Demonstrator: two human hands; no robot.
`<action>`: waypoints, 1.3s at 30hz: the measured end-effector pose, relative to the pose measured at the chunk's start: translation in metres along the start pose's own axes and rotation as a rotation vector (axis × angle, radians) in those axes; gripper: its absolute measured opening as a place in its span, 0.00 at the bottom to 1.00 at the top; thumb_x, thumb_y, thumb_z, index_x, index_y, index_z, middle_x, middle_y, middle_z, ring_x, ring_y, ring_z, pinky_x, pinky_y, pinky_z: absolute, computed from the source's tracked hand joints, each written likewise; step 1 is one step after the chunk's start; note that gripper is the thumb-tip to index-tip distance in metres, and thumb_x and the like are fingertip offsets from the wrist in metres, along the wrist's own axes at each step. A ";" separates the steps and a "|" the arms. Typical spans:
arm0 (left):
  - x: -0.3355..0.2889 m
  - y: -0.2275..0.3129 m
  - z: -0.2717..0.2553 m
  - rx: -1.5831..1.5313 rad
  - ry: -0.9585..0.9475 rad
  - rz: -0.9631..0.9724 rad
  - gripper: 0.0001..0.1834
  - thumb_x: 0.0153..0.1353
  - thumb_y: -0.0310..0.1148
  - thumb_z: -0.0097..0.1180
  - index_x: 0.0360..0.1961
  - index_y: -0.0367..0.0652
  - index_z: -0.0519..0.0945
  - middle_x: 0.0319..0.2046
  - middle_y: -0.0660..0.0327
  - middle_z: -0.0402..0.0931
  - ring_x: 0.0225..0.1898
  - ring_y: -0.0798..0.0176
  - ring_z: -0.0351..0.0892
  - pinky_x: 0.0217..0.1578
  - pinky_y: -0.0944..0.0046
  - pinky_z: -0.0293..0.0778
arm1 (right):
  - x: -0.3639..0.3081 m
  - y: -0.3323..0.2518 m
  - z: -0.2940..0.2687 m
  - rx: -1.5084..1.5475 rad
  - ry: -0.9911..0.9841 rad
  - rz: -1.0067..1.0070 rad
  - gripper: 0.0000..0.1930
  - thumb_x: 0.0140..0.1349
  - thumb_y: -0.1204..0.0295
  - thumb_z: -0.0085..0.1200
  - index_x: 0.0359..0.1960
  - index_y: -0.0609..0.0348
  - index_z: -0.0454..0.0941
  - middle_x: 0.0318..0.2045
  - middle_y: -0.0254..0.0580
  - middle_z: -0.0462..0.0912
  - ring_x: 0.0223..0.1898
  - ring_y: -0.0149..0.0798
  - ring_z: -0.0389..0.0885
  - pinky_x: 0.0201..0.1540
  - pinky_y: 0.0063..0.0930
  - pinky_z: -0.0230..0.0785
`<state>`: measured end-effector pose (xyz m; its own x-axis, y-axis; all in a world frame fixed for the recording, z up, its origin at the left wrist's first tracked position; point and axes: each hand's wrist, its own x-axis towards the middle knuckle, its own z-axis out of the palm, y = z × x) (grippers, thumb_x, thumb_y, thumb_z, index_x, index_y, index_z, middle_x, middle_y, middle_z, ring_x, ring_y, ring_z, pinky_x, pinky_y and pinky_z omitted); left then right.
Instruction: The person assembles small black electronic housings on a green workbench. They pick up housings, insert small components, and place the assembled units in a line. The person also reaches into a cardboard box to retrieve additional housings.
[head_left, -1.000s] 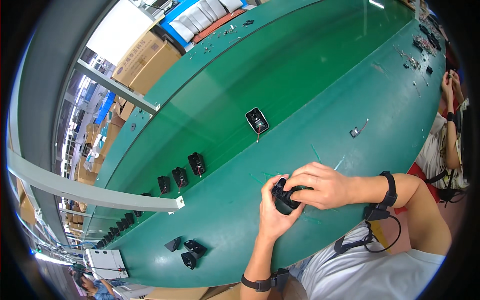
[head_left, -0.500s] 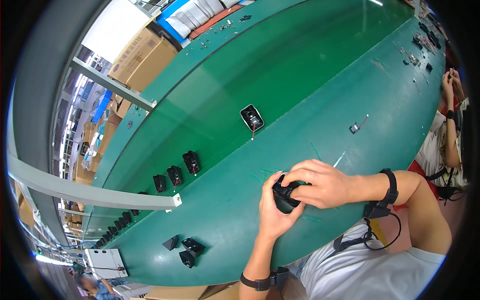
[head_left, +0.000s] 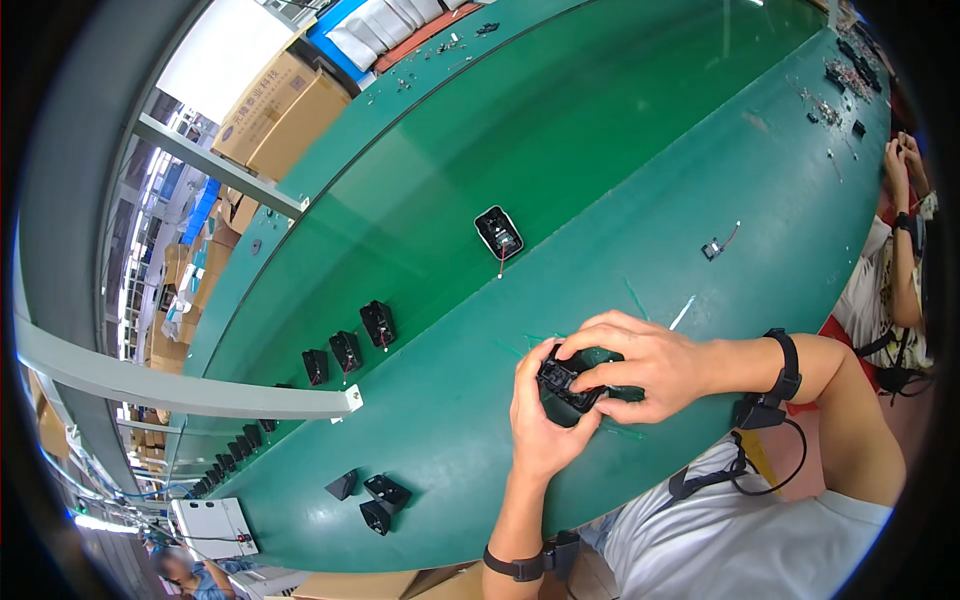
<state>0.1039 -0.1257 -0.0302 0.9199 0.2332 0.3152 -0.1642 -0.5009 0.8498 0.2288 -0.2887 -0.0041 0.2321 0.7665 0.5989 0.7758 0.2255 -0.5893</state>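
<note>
A black plastic housing (head_left: 562, 378), open side up with dark parts inside, is held low over the green table. My left hand (head_left: 537, 425) wraps round its left and near sides, fingers closed on it. My right hand (head_left: 650, 368) reaches over from the right with bent fingers. Its fingertips touch the inside and right rim of the housing. Whether they pinch a small part in there cannot be made out. Beyond the hands, a similar housing (head_left: 498, 233) with a pale rim and a short wire lies on the green belt.
Several black housings (head_left: 377, 323) line the belt at left. Three angular black pieces (head_left: 388, 490) lie on the table at lower left. A small wired module (head_left: 712, 248) sits at right. A grey metal bar (head_left: 250, 388) juts in from the left. A co-worker's hands (head_left: 903, 160) show at far right.
My right hand's fingers have spread and shifted on the housing, so more of its inside shows. The housing has moved slightly left. Both hands keep contact with it.
</note>
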 end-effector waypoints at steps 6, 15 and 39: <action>0.004 0.014 -0.003 0.137 0.056 0.114 0.49 0.39 0.26 0.74 0.64 0.36 0.61 0.54 0.47 0.72 0.53 0.52 0.77 0.53 0.57 0.75 | 0.001 0.000 -0.003 -0.135 -0.062 -0.093 0.19 0.45 0.76 0.62 0.43 0.54 0.83 0.58 0.49 0.72 0.55 0.55 0.73 0.51 0.43 0.75; 0.008 0.016 -0.003 0.199 0.197 0.157 0.44 0.37 0.32 0.78 0.57 0.35 0.68 0.54 0.44 0.69 0.56 0.48 0.73 0.52 0.54 0.74 | -0.002 0.002 0.001 0.409 -0.142 0.164 0.20 0.51 0.77 0.61 0.49 0.58 0.82 0.67 0.53 0.63 0.61 0.53 0.70 0.55 0.41 0.73; 0.006 0.018 0.001 0.143 0.019 0.166 0.37 0.44 0.34 0.77 0.57 0.38 0.77 0.53 0.48 0.74 0.51 0.48 0.78 0.49 0.55 0.78 | -0.012 0.025 -0.004 1.434 -0.192 0.981 0.16 0.69 0.65 0.55 0.49 0.66 0.82 0.53 0.45 0.81 0.54 0.35 0.77 0.57 0.30 0.69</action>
<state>0.1071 -0.1336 -0.0133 0.8775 0.1526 0.4547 -0.2593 -0.6466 0.7174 0.2477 -0.2945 -0.0233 0.1079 0.9630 -0.2472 -0.7101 -0.0994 -0.6971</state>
